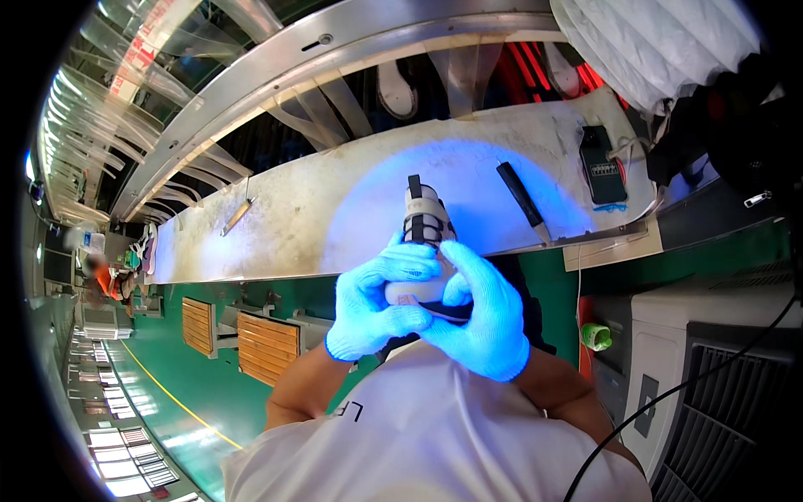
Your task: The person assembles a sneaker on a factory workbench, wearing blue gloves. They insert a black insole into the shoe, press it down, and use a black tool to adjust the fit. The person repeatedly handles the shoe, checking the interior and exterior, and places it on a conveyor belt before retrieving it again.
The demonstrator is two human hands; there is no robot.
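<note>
A pale shoe (424, 222) with black straps or laces is held between my two gloved hands, its toe toward me, over the near edge of the bench. My left hand (381, 293) wraps the shoe's left side, thumb near the toe. From the right, my right hand (483, 314) grips the other side, with its fingers bent over the upper. Both gloves look blue under the violet light. The sole is mostly hidden by my hands.
On the long worn bench (293, 205) lie a black pen-like tool (521, 201), a slim brush-like tool (237, 217) and a dark handheld device (602, 165). Shoes (396, 90) sit behind plastic strips beyond it. Wooden-topped carts (268, 345) stand left; another person (104, 276) is far left.
</note>
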